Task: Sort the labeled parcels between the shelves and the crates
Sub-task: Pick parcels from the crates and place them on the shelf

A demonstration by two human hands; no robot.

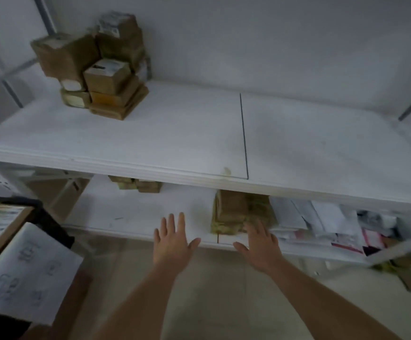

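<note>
Both my hands reach toward the lower white shelf. My left hand is open, fingers spread, holding nothing, in front of a bare stretch of that shelf. My right hand is open too, its fingertips at the front of a stack of brown cardboard parcels on the lower shelf. On the upper shelf a pile of several labeled brown parcels stands at the back left. Two small parcels lie deep on the lower shelf.
A heap of white and pink mail bags fills the lower shelf's right part. At the left edge a dark crate holds a labeled box and a white parcel. Cardboard scraps lie on the pale floor.
</note>
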